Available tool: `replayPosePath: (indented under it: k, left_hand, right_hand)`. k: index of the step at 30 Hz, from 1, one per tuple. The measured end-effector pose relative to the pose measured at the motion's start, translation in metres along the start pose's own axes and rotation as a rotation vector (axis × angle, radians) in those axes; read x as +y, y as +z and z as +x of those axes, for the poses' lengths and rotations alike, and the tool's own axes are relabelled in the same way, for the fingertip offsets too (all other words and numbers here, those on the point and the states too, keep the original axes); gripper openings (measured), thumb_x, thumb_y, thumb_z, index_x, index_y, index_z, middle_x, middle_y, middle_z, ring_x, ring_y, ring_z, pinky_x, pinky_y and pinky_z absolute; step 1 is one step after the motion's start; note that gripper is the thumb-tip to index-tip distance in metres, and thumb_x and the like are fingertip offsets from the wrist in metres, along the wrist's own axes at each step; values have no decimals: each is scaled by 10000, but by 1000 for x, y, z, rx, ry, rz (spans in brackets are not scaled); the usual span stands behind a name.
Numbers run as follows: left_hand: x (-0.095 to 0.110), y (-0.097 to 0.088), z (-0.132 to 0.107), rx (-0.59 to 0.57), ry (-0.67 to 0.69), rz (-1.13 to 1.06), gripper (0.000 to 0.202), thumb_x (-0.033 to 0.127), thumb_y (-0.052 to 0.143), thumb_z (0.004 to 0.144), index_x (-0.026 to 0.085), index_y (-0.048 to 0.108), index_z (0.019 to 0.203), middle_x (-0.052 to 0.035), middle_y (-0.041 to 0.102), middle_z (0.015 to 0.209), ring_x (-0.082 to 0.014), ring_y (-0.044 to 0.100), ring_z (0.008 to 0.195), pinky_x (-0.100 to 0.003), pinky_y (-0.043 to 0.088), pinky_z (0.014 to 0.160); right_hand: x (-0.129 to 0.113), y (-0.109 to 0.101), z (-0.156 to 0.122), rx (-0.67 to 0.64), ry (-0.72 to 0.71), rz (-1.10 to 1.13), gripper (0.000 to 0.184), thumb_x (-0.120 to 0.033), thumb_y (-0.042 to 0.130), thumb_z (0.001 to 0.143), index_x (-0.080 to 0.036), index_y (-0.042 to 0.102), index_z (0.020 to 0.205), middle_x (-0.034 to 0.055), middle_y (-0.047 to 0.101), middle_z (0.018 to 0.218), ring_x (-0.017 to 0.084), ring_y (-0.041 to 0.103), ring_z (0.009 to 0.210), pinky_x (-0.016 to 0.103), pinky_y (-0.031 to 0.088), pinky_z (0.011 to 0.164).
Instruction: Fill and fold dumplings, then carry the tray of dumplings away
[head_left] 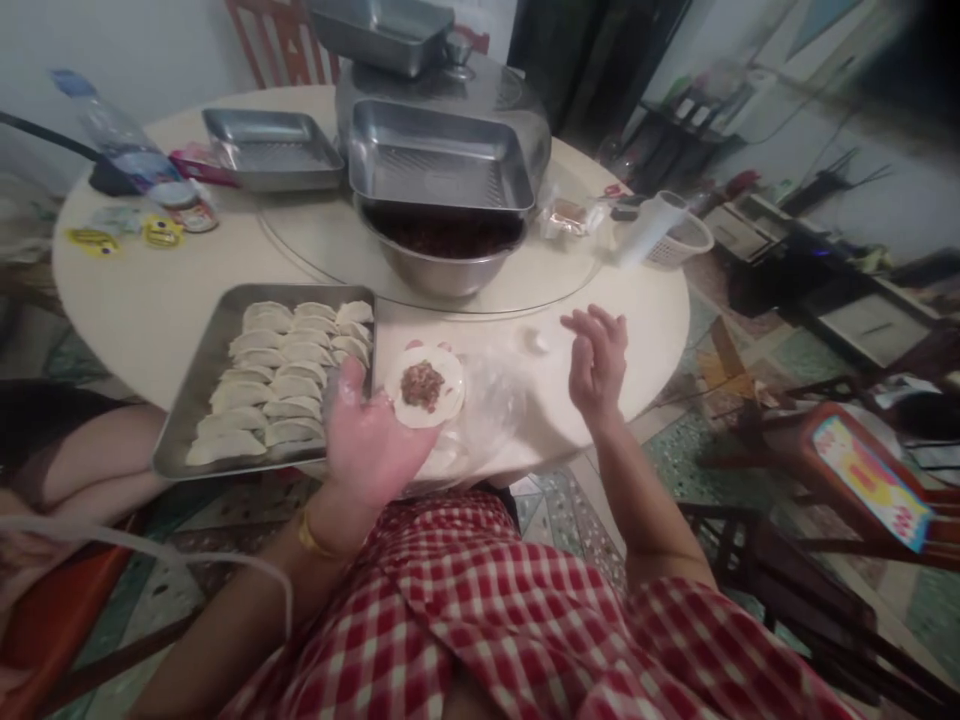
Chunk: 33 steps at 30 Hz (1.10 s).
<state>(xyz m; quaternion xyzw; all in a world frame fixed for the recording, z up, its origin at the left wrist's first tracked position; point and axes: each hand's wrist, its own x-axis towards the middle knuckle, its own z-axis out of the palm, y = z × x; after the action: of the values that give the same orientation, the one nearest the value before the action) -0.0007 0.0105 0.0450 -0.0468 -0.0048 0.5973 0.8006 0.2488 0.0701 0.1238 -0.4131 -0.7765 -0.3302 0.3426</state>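
Observation:
My left hand (371,435) lies palm up at the table's near edge and holds a round dumpling wrapper (425,386) with a lump of dark meat filling in its middle. My right hand (596,362) hovers to the right of it with fingers spread and nothing in them. A small piece of white dough (535,339) lies on the table just left of that hand. A metal tray (187,420) to the left of my left hand carries several folded dumplings in rows.
A steel bowl of dark filling (442,250) stands behind the wrapper under an empty metal tray (439,165). Another empty tray (274,150), a water bottle (112,135), sauce packets and a white basket (679,240) sit further back. A person's knees show at left.

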Motion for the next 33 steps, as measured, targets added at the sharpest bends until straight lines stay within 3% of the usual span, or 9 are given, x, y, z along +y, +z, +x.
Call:
replayPosePath:
  k: [2, 5, 7, 10, 18, 21, 26, 33]
  left_hand:
    - [-1, -1, 0, -18, 1, -7, 584, 545, 319, 952, 104, 598, 1214, -162, 692, 1177, -281, 605, 1182, -414, 513, 977]
    - [-1, -2, -1, -60, -48, 21, 594, 561, 337, 947, 113, 592, 1242, -139, 716, 1130, -288, 618, 1155, -423, 500, 986]
    - [0, -4, -3, -66, -129, 44, 610, 583, 332, 944, 124, 603, 1241, -122, 728, 1105, -302, 615, 1158, -448, 469, 1018]
    - [3, -5, -8, -44, -190, 41, 642, 618, 300, 938, 148, 611, 1245, -103, 724, 1124, -312, 598, 1185, -472, 428, 1053]
    - [6, -10, -9, -113, -98, -10, 623, 570, 291, 956, 139, 539, 1330, -132, 668, 1242, -296, 583, 1212, -492, 441, 1035]
    - [6, -10, -8, -88, -58, -30, 616, 541, 343, 951, 129, 467, 1392, -144, 664, 1247, -285, 603, 1189, -470, 454, 1024]
    - [4, -5, -12, -47, -63, -2, 665, 527, 317, 959, 105, 351, 1472, -166, 661, 1242, -280, 605, 1188, -440, 451, 1022]
    - [1, 3, -19, -14, -102, 63, 593, 442, 265, 988, 115, 351, 1475, -150, 667, 1237, -271, 592, 1209, -441, 432, 1047]
  right_hand:
    - [-38, -7, -14, -9, -177, 173, 375, -326, 338, 959, -251, 562, 1250, 33, 709, 1073, 220, 540, 1257, 547, 274, 1174]
    - [-88, -3, -33, -95, -488, 285, 382, -363, 337, 949, -299, 586, 1232, -17, 709, 1123, 182, 465, 1346, 483, 146, 1246]
    - [-107, 6, -40, -138, -627, 293, 364, -396, 361, 950, -293, 621, 1184, -34, 708, 1152, 185, 402, 1398, 478, 66, 1258]
    - [-116, 18, -43, -185, -708, 255, 366, -435, 432, 937, -255, 633, 1184, -26, 674, 1248, 207, 325, 1444, 501, 24, 1250]
    - [-102, 10, -41, -157, -744, 299, 312, -388, 476, 921, -241, 668, 1118, -27, 689, 1228, 211, 370, 1422, 482, 64, 1257]
    - [-97, 6, -40, -75, -755, 325, 252, -332, 511, 900, -227, 676, 1060, -16, 728, 1144, 197, 440, 1374, 455, 122, 1257]
    - [-90, 14, -43, 141, -572, 226, 227, -244, 535, 851, -319, 653, 1029, -51, 699, 1197, 156, 440, 1359, 438, 260, 1217]
    - [-91, 31, -44, 234, -497, 151, 221, -256, 570, 858, -359, 625, 1046, -41, 629, 1273, 160, 439, 1342, 423, 352, 1165]
